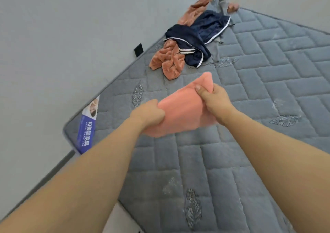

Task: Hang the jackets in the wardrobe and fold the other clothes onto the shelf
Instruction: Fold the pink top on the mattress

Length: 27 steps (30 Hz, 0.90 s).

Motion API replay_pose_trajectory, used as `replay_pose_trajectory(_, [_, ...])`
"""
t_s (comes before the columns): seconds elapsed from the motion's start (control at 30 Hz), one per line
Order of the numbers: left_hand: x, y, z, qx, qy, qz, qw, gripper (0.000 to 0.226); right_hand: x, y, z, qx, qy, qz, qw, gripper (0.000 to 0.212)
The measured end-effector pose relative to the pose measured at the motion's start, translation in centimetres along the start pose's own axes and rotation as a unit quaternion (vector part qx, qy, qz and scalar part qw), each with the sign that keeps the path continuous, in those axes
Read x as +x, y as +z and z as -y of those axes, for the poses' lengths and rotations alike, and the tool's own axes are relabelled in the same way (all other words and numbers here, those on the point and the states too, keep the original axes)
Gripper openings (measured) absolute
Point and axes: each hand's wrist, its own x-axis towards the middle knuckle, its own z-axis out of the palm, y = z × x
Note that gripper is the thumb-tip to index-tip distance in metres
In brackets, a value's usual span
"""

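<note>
A folded pink garment (182,110) is held just above the grey quilted mattress (232,152). My left hand (149,114) grips its near left edge, fingers curled under the cloth. My right hand (214,100) grips its right side, thumb on top. Farther back on the mattress lies a heap of clothes: a navy jacket with white stripes (196,40), a fuzzy orange garment (169,61) and a grey garment (217,49) beneath them.
The grey wall (71,36) runs along the mattress's left edge, with a small black patch (138,50) on it. A blue label (87,125) sits at the mattress's near left corner. A strip of pale floor (117,220) shows at the bottom.
</note>
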Motion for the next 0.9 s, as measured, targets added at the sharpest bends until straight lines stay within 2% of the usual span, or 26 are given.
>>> replay_pose_trajectory(0.13, [-11.3,-10.3,0.7,0.073,-0.005,-0.149,0.986,0.044,-6.8,1.0,11.6,0.055,-0.066,0.017,0.996,0.032])
replay_pose_trajectory(0.3, [-24.7,-21.3,3.7,0.132,-0.058,-0.291,0.946,0.045,-14.7,4.6,25.6,0.018,-0.159,0.043,0.986,0.051])
replay_pose_trajectory(0.37, [-29.6,-24.3,5.5,0.127,-0.085,-0.315,0.937,0.039,-17.8,6.8,29.8,0.018,-0.190,0.045,0.981,0.053])
replay_pose_trajectory(0.47, [-36.6,-27.5,8.5,0.083,-0.138,-0.304,0.939,0.024,-22.3,10.6,34.5,0.019,-0.225,0.058,0.972,0.057])
replay_pose_trajectory(0.7, [-52.8,-28.9,14.7,0.040,-0.264,-0.328,0.906,0.022,-34.1,18.8,39.6,0.066,-0.269,0.155,0.948,0.059])
replay_pose_trajectory(0.9, [-68.7,-23.8,14.9,0.049,-0.380,-0.398,0.833,0.023,-47.1,21.8,40.9,0.097,-0.318,0.262,0.906,0.060])
